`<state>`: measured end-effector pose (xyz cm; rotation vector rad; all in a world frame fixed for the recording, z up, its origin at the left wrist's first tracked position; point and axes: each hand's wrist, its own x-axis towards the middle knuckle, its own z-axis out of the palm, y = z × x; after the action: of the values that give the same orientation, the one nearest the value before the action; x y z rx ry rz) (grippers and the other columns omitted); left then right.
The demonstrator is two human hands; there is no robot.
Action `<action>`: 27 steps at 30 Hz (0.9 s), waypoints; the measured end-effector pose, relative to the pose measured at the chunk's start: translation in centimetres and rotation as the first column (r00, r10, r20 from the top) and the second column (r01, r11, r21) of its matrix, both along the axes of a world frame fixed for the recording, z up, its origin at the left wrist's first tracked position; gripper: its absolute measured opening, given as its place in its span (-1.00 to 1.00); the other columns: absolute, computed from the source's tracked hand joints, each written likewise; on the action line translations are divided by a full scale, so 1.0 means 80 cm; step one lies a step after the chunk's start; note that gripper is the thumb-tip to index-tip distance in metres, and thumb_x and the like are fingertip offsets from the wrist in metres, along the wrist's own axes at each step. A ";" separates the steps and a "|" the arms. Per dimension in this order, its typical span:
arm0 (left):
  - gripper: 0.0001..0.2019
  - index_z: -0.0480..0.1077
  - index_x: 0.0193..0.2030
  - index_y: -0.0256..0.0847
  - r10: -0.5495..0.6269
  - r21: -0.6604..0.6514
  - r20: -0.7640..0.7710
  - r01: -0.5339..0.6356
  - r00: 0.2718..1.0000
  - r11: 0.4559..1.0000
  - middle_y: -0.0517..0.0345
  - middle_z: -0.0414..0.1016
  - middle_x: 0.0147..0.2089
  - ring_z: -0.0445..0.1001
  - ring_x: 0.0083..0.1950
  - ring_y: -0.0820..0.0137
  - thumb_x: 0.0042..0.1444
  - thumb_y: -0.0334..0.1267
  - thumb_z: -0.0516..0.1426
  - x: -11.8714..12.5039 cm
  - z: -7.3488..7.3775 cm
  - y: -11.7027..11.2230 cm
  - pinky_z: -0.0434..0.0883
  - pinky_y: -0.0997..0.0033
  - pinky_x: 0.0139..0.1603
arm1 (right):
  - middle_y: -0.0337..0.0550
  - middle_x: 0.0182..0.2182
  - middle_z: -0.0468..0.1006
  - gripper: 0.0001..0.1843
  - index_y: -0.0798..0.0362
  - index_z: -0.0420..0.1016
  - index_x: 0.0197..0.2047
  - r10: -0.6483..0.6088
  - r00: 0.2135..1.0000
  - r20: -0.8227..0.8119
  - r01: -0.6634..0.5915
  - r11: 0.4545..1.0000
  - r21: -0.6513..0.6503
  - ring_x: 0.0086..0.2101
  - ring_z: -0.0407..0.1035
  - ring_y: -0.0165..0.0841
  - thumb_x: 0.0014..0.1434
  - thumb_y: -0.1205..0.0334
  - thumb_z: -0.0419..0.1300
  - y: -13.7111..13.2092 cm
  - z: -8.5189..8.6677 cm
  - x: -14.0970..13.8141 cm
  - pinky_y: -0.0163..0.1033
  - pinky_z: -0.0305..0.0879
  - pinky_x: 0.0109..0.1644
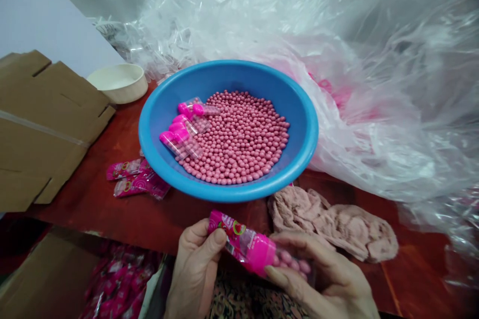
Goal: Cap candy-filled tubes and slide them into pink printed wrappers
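Observation:
My left hand [200, 264] pinches one end of a pink printed wrapper [234, 234] between thumb and fingers. In my right hand [322, 271] is a clear candy tube [290, 261] with a pink cap [261, 253], full of pink candy balls. The tube's capped end sits at the wrapper's open end, apparently partly inside it. Just beyond my hands stands a blue basin [224, 193] with many pink candy balls [239, 134]. Several filled tubes with pink caps [183, 129] lie on the balls at its left side.
Pink wrappers [138, 179] lie left of the basin on the red table [179, 224]. A beige cloth [337, 222] is at right. Cardboard [45, 124] and a white bowl [119, 84] stand left. Clear plastic bags [392, 99] fill the back. Below, a box holds pink packets [119, 279].

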<state>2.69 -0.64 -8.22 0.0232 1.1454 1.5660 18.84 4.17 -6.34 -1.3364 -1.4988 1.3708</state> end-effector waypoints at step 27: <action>-0.77 0.67 -0.41 -0.08 -0.177 -0.034 -0.080 0.175 0.981 0.984 0.23 0.63 -0.53 0.48 -0.47 0.49 -0.27 -0.11 0.45 -0.013 -0.003 -0.003 0.38 0.55 -0.30 | -0.31 -0.50 0.55 -0.87 -0.20 0.69 -0.48 -0.042 0.997 -0.065 0.012 0.915 -0.402 -0.46 0.32 -0.46 -0.23 0.10 0.44 0.010 -0.008 -0.010 -0.42 0.31 -0.34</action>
<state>1.61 -0.90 -8.45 0.1687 1.1953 1.4031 18.07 4.95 -6.97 -1.5259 -1.1822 1.7571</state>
